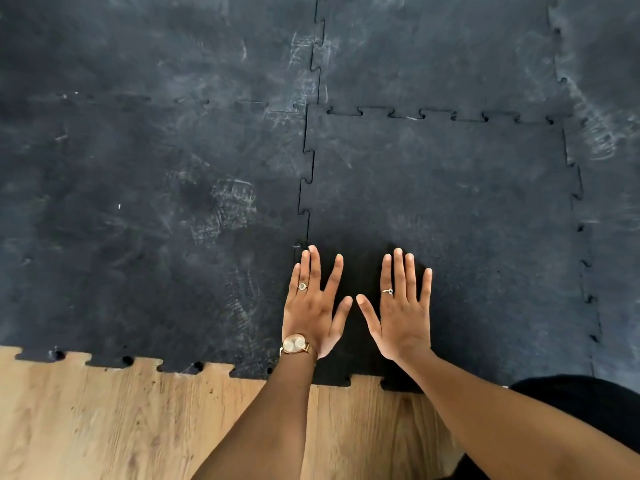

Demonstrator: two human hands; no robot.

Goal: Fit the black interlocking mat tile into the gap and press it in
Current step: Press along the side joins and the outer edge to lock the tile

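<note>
A wood-look plank floor [104, 420] is seen along the bottom, w/ most of the view covered by black interlocking mats [145, 188], scuffed w/ pale grey marks. The mats' near edge is shown as a row of puzzle tabs lying on the planks. The rest of the room is not shown.

The black interlocking mat tile [446, 209] is seen centre-right, darker and cleaner than its neighbours, laid flat in the gap. It is bordered by other mats at left, top and right; its near edge meets the bare floor. Its toothed seams are outlined by thin dark lines at left and top; along the right side some small dark gaps are visible betw. the teeth. Whether every tab is fully seated can't be told.

A dark rounded shape [581, 403], unidentified, is seen at bottom right.

Both forearms are extended from the bottom edge. The left hand [313, 306] is laid palm-down, fingers spread, gripping nothing, near the tile's near-left corner just beside the left seam. The right hand [401, 306] is laid flat beside it, likewise spread and empty, on the tile. The thumbs are angled toward each other, not touching. A gold wristwatch [295, 344] is worn on the left wrist, and a ring is worn on each hand.
</note>
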